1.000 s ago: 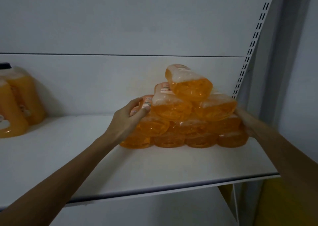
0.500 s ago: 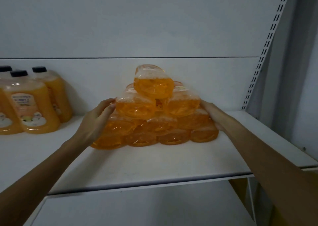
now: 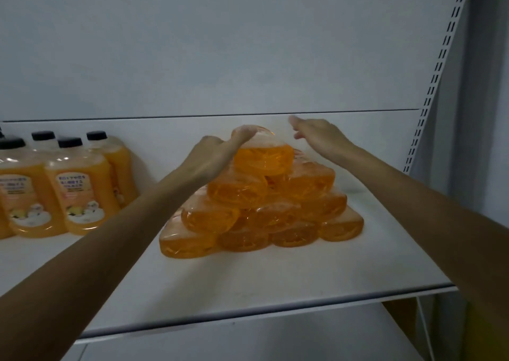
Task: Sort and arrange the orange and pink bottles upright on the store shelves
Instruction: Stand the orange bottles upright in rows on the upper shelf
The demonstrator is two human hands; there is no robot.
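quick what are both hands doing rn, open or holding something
Left hand: fingers curled over the top bottle, holding it.
Right hand: open, holding nothing.

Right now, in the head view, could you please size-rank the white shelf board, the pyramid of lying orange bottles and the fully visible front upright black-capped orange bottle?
Largest: shelf board
Then: bottle pyramid
Smallest: upright bottle

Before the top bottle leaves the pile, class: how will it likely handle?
The top bottle looks nearly full of orange liquid, so probably heavy for its size. It lies on its side across two rounded bottles, so it may roll if nudged. Its smooth plastic could slip under the left hand.
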